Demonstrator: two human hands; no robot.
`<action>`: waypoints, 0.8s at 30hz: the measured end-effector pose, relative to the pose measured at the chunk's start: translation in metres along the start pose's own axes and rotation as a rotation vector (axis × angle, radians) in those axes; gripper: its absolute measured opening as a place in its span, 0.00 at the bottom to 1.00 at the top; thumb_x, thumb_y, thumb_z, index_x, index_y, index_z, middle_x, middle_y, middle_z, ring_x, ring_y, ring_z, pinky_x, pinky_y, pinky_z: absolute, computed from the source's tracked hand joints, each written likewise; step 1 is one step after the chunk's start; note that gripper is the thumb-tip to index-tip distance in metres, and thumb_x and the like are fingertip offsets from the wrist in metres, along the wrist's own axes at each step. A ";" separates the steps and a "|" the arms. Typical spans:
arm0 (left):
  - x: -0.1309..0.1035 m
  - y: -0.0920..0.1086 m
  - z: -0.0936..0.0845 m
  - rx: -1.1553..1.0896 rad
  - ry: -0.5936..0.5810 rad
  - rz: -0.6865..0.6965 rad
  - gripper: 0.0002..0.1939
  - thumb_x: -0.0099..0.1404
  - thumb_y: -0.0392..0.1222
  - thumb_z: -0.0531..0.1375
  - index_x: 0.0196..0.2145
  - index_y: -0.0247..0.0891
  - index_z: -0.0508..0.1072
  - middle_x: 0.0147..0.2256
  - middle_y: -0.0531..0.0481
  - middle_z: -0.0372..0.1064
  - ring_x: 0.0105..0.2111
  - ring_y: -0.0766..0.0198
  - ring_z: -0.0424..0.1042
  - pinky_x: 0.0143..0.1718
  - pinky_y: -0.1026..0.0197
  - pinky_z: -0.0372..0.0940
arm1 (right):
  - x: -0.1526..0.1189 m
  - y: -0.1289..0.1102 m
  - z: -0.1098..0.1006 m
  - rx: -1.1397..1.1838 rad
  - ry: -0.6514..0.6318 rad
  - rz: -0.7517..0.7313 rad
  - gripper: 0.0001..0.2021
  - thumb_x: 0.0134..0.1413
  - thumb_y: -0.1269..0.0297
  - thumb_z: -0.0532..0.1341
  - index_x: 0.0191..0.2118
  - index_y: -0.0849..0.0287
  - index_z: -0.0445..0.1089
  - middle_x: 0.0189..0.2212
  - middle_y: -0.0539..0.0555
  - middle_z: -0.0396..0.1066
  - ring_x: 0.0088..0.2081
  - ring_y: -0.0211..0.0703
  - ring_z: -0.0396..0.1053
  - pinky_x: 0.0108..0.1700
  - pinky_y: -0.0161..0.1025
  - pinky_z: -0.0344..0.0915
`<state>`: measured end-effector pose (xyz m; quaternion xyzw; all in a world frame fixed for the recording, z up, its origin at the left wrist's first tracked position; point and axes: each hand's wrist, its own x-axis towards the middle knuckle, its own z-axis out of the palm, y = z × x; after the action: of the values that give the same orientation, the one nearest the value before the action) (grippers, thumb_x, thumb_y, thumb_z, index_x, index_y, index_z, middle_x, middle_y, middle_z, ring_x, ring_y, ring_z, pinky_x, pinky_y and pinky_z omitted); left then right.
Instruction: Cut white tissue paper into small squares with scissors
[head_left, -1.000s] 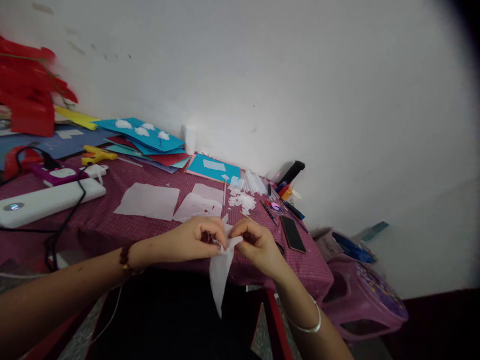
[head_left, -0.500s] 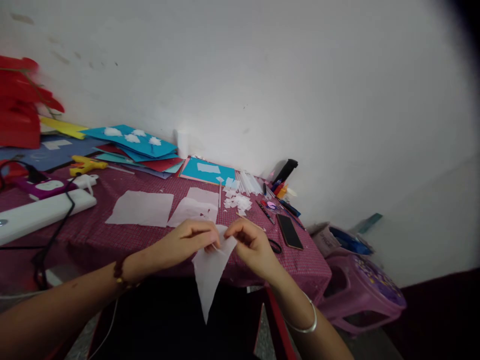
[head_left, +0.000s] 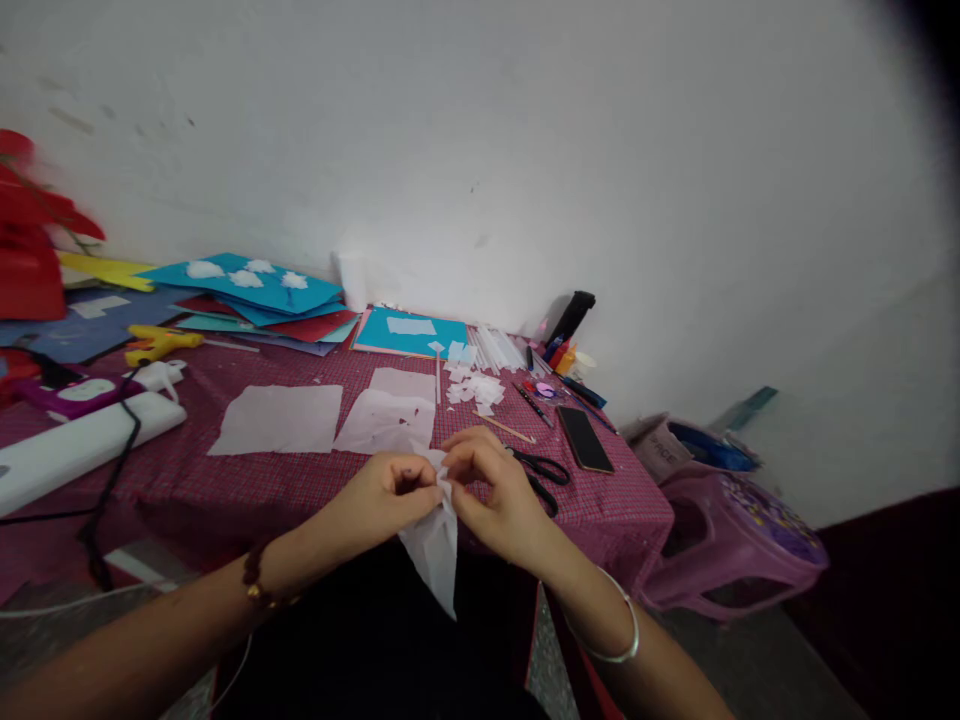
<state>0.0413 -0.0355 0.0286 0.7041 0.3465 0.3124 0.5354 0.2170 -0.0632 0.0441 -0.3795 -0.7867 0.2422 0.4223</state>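
At the lower middle of the frame, both thumbs and forefingers are pinched on a thin white paper sheet (head_left: 436,555), the left hand (head_left: 394,492) on one side of the pinch and the right hand (head_left: 499,500) on the other, fingertips almost meeting. Half a second ago I could see the sheet hanging between them as a broad, flat triangle; now the hands have drawn closer, and it hangs narrower and creased, its loose corner dropping over the dark lap. I'd judge the handling has gone from spreading the sheet to gathering it, with the work sitting right at those fingertips. Whether the paper is torn there I can't tell; the fingers cover it.

Just beside the right hand, black-handled scissors (head_left: 534,461) now show both loops, where only one peeked out before. Above them lies a thin wooden stick (head_left: 506,428), and beyond it, near the centre, a heap of white paper scraps (head_left: 480,388). More flat white sheets (head_left: 279,418) lie left of centre on the checked tablecloth (head_left: 247,480). Farther right is a dark phone (head_left: 585,440); toward the left edge, a yellow glue gun (head_left: 161,343).
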 end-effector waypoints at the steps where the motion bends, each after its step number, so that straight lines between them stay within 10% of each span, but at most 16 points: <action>1: 0.000 0.000 0.002 -0.012 0.011 -0.004 0.11 0.55 0.44 0.55 0.20 0.37 0.59 0.19 0.59 0.49 0.21 0.71 0.51 0.23 0.67 0.48 | -0.001 0.003 0.001 0.019 0.031 0.012 0.11 0.49 0.78 0.56 0.37 0.55 0.65 0.43 0.54 0.62 0.37 0.38 0.66 0.36 0.35 0.66; 14: -0.007 0.000 0.012 0.028 0.128 0.062 0.07 0.57 0.39 0.55 0.23 0.36 0.67 0.21 0.55 0.60 0.24 0.68 0.59 0.26 0.65 0.55 | -0.016 0.009 -0.002 0.534 -0.080 0.328 0.12 0.55 0.53 0.60 0.30 0.57 0.64 0.24 0.48 0.64 0.25 0.35 0.63 0.30 0.35 0.62; 24: -0.011 0.004 0.022 -0.065 0.042 0.097 0.04 0.56 0.38 0.57 0.25 0.36 0.66 0.25 0.55 0.61 0.28 0.67 0.61 0.30 0.65 0.57 | -0.032 0.009 0.009 0.330 0.052 0.244 0.06 0.51 0.65 0.62 0.29 0.58 0.63 0.25 0.47 0.60 0.28 0.36 0.58 0.30 0.34 0.57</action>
<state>0.0533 -0.0567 0.0265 0.6955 0.3128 0.3638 0.5349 0.2247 -0.0840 0.0176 -0.4038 -0.6734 0.4075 0.4663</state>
